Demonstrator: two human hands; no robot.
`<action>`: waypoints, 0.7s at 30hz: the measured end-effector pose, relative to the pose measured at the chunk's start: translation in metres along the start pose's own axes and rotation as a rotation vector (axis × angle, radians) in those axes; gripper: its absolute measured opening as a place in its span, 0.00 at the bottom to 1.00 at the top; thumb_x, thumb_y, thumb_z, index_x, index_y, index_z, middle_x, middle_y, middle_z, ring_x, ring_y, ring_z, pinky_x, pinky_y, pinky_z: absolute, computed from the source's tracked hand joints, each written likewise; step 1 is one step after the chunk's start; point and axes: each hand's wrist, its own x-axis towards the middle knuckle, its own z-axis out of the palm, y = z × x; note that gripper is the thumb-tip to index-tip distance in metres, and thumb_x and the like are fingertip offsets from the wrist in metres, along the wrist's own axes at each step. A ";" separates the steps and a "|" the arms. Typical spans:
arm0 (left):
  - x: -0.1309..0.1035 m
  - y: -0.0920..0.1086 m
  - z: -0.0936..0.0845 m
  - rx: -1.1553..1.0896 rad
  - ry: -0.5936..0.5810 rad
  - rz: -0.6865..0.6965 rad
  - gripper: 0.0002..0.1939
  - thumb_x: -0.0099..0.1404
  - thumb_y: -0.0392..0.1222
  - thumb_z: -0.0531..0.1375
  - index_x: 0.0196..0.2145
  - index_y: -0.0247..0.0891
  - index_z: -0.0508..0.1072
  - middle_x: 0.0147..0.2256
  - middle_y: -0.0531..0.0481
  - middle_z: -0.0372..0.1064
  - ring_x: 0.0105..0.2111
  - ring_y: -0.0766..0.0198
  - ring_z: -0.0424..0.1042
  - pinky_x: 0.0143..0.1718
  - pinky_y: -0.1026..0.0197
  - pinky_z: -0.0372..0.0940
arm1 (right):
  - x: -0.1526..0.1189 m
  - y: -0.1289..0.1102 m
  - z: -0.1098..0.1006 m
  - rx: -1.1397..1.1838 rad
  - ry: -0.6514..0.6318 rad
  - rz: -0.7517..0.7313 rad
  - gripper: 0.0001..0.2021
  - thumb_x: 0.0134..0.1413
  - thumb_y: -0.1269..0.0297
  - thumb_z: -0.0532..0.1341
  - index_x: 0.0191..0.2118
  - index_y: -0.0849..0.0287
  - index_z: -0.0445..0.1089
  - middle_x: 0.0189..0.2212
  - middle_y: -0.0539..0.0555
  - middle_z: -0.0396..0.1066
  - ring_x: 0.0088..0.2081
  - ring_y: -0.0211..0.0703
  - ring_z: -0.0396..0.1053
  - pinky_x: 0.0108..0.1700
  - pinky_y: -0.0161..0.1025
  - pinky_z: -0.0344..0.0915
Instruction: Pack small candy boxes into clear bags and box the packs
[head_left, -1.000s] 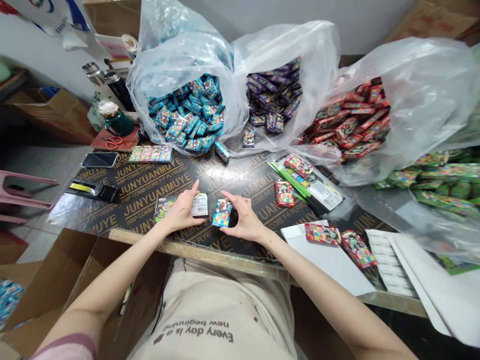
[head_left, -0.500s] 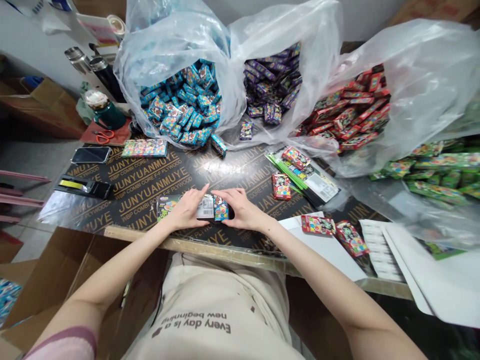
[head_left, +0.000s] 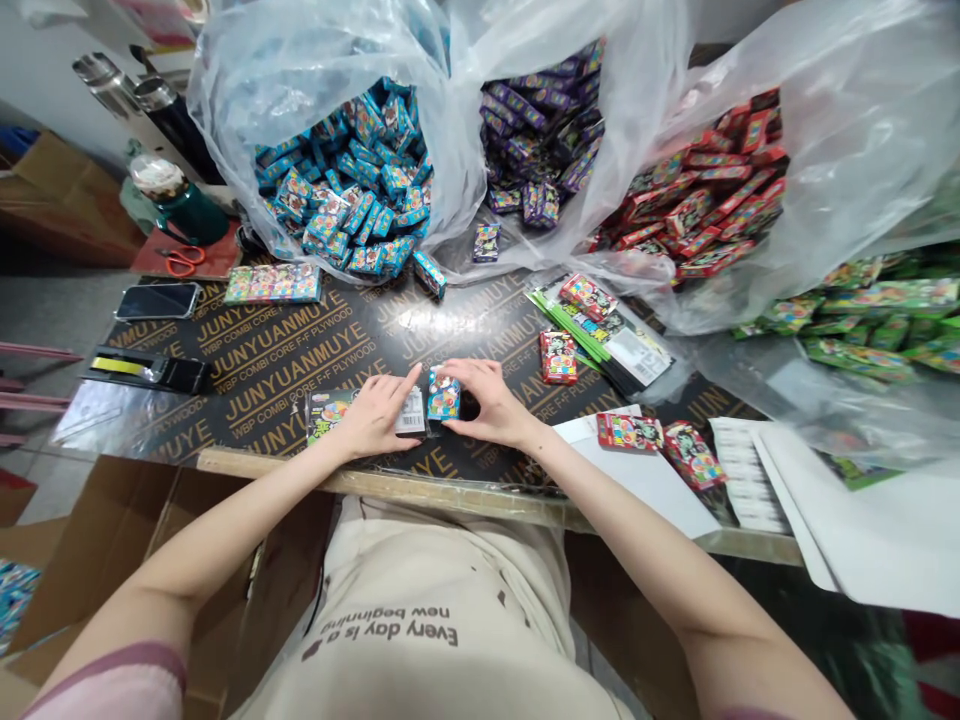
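Observation:
My left hand (head_left: 382, 413) lies on a flat printed plastic packet (head_left: 325, 410), fingers stretched out and thumb spread toward the near edge. A white barcode label (head_left: 410, 412) shows at the packet's right end. Between the thumb and fingers of my right hand (head_left: 486, 402) is a small blue printed box (head_left: 443, 394), just right of the packet. Part of the packet is hidden under my left hand. Two red boxes (head_left: 559, 357) sit to the right, one beside and one on top of a stack of similar packets (head_left: 637, 350).
Large clear bags hold blue boxes (head_left: 360, 200), purple boxes (head_left: 540, 130) and red boxes (head_left: 712, 200); green packs (head_left: 862, 325) lie at far right. A row of boxes (head_left: 273, 284), phone (head_left: 157, 302), tape dispenser (head_left: 146, 370), scissors (head_left: 184, 261) and white sheets (head_left: 862, 520) are around the table.
My right hand has drawn the blue box slightly right, leaving a small gap from the packet. The whole view has shifted a little.

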 end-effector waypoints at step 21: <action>0.001 -0.003 -0.010 -0.130 0.037 -0.111 0.55 0.50 0.50 0.67 0.67 0.40 0.40 0.52 0.41 0.63 0.49 0.49 0.65 0.50 0.50 0.58 | -0.010 -0.007 0.021 0.063 0.062 0.077 0.30 0.41 0.59 0.67 0.53 0.55 0.61 0.51 0.60 0.68 0.51 0.54 0.65 0.57 0.54 0.51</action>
